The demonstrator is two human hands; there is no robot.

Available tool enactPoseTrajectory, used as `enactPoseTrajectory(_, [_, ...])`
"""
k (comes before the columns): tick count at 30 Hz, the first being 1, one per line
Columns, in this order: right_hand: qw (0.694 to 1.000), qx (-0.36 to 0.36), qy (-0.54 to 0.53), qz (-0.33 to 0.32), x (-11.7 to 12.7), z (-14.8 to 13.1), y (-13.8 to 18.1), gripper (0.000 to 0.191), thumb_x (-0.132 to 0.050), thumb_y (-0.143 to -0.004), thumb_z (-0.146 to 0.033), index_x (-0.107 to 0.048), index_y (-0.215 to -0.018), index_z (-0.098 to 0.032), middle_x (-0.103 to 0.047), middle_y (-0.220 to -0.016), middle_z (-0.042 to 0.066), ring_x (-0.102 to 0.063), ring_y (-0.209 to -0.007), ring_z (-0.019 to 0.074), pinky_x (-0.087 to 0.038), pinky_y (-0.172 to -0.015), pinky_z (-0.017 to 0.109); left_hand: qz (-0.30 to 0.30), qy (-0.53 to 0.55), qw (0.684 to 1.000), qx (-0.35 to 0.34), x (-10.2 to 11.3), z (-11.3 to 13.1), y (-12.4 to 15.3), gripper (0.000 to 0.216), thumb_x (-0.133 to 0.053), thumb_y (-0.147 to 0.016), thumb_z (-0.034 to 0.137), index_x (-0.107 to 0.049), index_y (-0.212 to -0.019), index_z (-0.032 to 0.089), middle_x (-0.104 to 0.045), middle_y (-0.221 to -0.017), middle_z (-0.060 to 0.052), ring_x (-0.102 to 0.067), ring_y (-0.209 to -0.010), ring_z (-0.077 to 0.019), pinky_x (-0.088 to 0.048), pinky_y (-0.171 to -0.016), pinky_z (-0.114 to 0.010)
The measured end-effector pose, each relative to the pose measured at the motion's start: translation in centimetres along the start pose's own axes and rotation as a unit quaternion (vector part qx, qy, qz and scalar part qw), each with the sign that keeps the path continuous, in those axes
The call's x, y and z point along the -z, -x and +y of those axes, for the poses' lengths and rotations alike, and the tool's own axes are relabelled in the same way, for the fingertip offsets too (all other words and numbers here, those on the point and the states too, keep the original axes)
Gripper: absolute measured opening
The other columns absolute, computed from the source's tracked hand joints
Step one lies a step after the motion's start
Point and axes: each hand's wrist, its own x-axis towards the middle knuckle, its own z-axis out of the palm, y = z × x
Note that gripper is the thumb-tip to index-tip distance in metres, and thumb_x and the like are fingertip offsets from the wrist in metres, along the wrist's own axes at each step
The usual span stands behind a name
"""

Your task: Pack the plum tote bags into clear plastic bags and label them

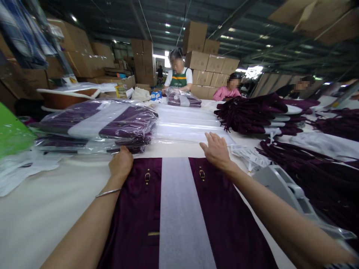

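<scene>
A folded dark purple garment (134,216) lies on the table in front of me, with a strip of white tissue paper (179,209) down its middle. My left hand (121,163) is curled at the garment's far left corner, gripping its edge. My right hand (215,149) lies flat with fingers stretched out just past the garment's far right corner, on the edge of a stack of clear plastic bags (185,127).
A pile of bagged purple garments (106,125) lies at the left. Loose purple garments (252,114) are heaped at the right, with hang tags (249,155) and a grey tape dispenser (283,186) near my right arm. People work at the far side; cardboard boxes (207,63) stand behind.
</scene>
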Motion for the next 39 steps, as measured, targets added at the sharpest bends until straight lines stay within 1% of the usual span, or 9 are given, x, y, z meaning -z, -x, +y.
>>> enactPoseTrajectory(3, [0.997,0.011,-0.079,-0.003,-1.3,-1.4,1.6,0.058,-0.031,-0.103,-0.046,-0.035,-0.153,-0.017,-0.038,-0.158,0.013,-0.031,-0.147,0.0268,-0.019,-0.121,0.049,-0.004,0.008,1.000,0.007,-0.3,-0.3,-0.4,0.035,-0.040,-0.091,0.032,-0.061,-0.114,0.015,-0.072,-0.097,-0.024,-0.069,-0.097,-0.0406,-0.051,-0.077,-0.050])
enactPoseTrajectory(11, [0.994,0.019,-0.087,-0.065,-5.6,0.5,3.2,0.049,-0.027,-0.106,-0.041,-0.056,-0.138,-0.020,-0.052,-0.149,0.008,-0.036,-0.145,0.0233,-0.019,-0.121,0.048,0.020,0.055,0.998,0.025,-0.3,-0.9,-1.4,0.025,-0.051,-0.084,0.035,-0.067,-0.094,0.019,-0.073,-0.095,-0.017,-0.068,-0.095,-0.0373,-0.051,-0.079,-0.046])
enactPoseTrajectory(16, [0.991,0.032,-0.096,-0.093,-5.5,0.3,1.8,0.051,-0.028,-0.106,-0.044,-0.053,-0.141,-0.018,-0.049,-0.151,0.009,-0.034,-0.146,0.0245,-0.013,-0.123,0.051,0.049,0.067,0.993,-0.081,1.8,-0.1,-0.1,0.048,-0.048,-0.090,0.041,-0.059,-0.123,0.008,-0.064,-0.127,-0.017,-0.057,-0.121,-0.0333,-0.045,-0.102,-0.047])
enactPoseTrajectory(19, [0.976,-0.016,-0.185,-0.112,-4.2,0.3,1.0,0.064,-0.024,-0.104,-0.054,-0.041,-0.150,-0.013,-0.038,-0.158,0.011,-0.027,-0.150,0.0240,-0.013,-0.124,0.048,0.043,0.032,0.970,-0.238,3.4,-0.3,2.7,0.071,-0.041,-0.093,0.054,-0.042,-0.143,0.003,-0.041,-0.154,-0.019,-0.033,-0.144,-0.0361,-0.029,-0.117,-0.050])
enactPoseTrajectory(22, [0.947,-0.047,-0.307,-0.076,-0.3,0.4,0.7,0.081,-0.016,-0.100,-0.067,-0.028,-0.156,-0.010,-0.027,-0.163,0.012,-0.021,-0.152,0.0219,-0.016,-0.125,0.040,-0.044,-0.046,0.941,-0.333,3.0,-1.9,6.4,0.076,-0.030,-0.095,0.059,-0.035,-0.151,0.007,-0.029,-0.162,-0.016,-0.020,-0.151,-0.0337,-0.020,-0.121,-0.053])
enactPoseTrajectory(27, [0.949,0.081,-0.302,-0.031,6.0,0.9,5.8,0.077,-0.013,-0.100,-0.068,-0.021,-0.159,-0.020,-0.020,-0.166,0.004,-0.013,-0.153,0.0231,-0.010,-0.125,0.046,-0.114,-0.117,0.935,-0.314,-0.1,-4.8,9.1,0.075,-0.029,-0.095,0.057,-0.028,-0.156,0.014,-0.022,-0.165,-0.011,-0.020,-0.152,-0.0299,-0.021,-0.120,-0.056])
enactPoseTrajectory(32, [0.972,0.007,-0.186,-0.145,2.9,2.5,14.1,0.068,-0.028,-0.102,-0.060,-0.027,-0.157,-0.021,-0.021,-0.165,0.010,-0.017,-0.153,0.0272,-0.008,-0.123,0.056,-0.128,-0.121,0.930,-0.324,-0.3,-4.6,8.2,0.078,-0.024,-0.095,0.058,-0.025,-0.157,0.012,-0.018,-0.166,-0.012,-0.018,-0.152,-0.0300,-0.022,-0.119,-0.058])
enactPoseTrajectory(35, [0.959,-0.030,-0.198,-0.201,1.2,2.8,15.0,0.065,-0.038,-0.101,-0.055,-0.034,-0.155,-0.020,-0.021,-0.165,0.010,-0.021,-0.151,0.0308,-0.011,-0.121,0.060,-0.153,-0.138,0.928,-0.311,0.7,-3.5,8.0,0.078,-0.024,-0.095,0.057,-0.022,-0.157,0.010,-0.015,-0.166,-0.014,-0.016,-0.153,-0.0301,-0.022,-0.119,-0.058])
enactPoseTrajectory(39, [0.955,-0.054,-0.228,-0.181,4.5,2.4,14.5,0.061,-0.051,-0.097,-0.048,-0.045,-0.148,-0.015,-0.038,-0.157,0.015,-0.034,-0.145,0.0334,-0.024,-0.119,0.054,-0.168,-0.162,0.922,-0.309,3.8,-0.8,9.6,0.075,-0.038,-0.092,0.053,-0.036,-0.151,0.007,-0.028,-0.161,-0.021,-0.026,-0.149,-0.0354,-0.025,-0.116,-0.060])
